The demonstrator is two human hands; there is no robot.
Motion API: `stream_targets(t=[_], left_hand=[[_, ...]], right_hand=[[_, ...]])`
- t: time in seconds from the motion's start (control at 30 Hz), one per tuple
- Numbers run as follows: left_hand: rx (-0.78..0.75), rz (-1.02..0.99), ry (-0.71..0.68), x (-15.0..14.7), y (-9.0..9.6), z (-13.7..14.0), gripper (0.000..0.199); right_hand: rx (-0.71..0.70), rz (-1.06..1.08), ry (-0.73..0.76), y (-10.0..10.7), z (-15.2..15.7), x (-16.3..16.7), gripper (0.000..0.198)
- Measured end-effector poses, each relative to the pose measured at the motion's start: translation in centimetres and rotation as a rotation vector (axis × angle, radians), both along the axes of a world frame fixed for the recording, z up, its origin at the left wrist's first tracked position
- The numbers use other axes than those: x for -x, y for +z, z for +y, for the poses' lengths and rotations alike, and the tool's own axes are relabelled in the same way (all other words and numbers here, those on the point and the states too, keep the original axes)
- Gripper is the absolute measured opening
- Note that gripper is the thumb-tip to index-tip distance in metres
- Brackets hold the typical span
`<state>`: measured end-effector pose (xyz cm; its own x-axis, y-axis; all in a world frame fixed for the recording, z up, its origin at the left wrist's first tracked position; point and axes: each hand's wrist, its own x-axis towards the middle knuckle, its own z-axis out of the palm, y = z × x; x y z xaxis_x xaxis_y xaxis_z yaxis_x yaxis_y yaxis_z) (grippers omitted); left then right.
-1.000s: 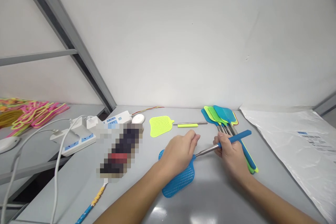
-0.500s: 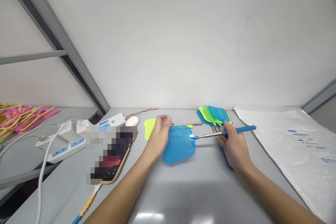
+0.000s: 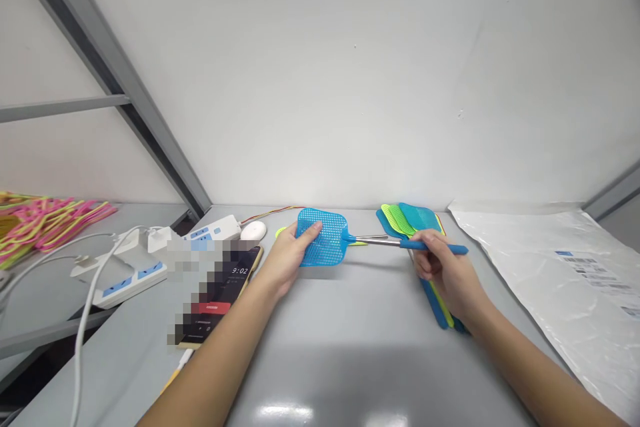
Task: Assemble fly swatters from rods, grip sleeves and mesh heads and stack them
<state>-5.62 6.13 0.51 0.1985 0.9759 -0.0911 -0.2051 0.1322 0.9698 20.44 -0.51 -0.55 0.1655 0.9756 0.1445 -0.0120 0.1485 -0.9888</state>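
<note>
A blue fly swatter [image 3: 327, 247] with a perforated head and a metal shaft is held level above the table between both hands. My left hand [image 3: 287, 253] grips its head at the left edge, thumb on top. My right hand [image 3: 445, 273] is closed around its blue handle. Behind the held head, a yellow-green fly swatter [image 3: 281, 232] lies mostly hidden. Under and beyond my right hand is a stack of blue and yellow-green fly swatters [image 3: 397, 219], heads toward the wall and handles toward me.
A phone [image 3: 225, 297] lies at left beside a white power strip [image 3: 133, 285] with plugs and cables. Near them sits a round white disc [image 3: 253, 231]. Pink and yellow cords [image 3: 55, 223] are heaped far left. A white plastic mailer [image 3: 540, 260] covers the right side.
The blue fly swatter's head has moved up and left, and its shaft is more level. My left hand has come from beside the head to gripping it.
</note>
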Motion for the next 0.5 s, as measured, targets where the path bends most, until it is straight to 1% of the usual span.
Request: stream_targets(t=[0.07,0.1,0.2,0.27,0.33,0.4,0.43,0.5], left_hand=[[-0.049,0.061,0.02,1.4,0.7,0.6,0.04],[-0.07,0.086,0.044,2.0,1.0,0.8,0.041],[-0.083,0.094,0.168,3.1,1.5,1.3,0.046],[-0.035,-0.011,0.246,3.0,1.4,1.7,0.045],[0.03,-0.199,0.292,2.3,1.0,1.8,0.036],[0.076,-0.369,0.312,1.2,0.6,1.7,0.023],[0.088,-0.42,0.31,0.6,0.4,1.5,0.021],[0.096,-0.441,0.264,-0.5,0.1,0.8,0.022]], right_hand=[[0.054,0.037,0.102,0.5,0.1,-0.9,0.031],[0.1,0.021,0.168,0.7,0.1,-1.3,0.03],[0.268,-0.127,0.386,1.3,-0.3,-1.5,0.034],[0.375,-0.17,0.527,1.2,-0.8,-0.6,0.036],[0.436,-0.153,0.626,0.6,-1.5,1.0,0.035],[0.434,-0.075,0.613,-0.2,-2.2,2.9,0.037],[0.432,-0.063,0.608,-0.7,-2.5,3.8,0.038],[0.395,-0.084,0.592,-1.6,-2.9,5.1,0.038]])
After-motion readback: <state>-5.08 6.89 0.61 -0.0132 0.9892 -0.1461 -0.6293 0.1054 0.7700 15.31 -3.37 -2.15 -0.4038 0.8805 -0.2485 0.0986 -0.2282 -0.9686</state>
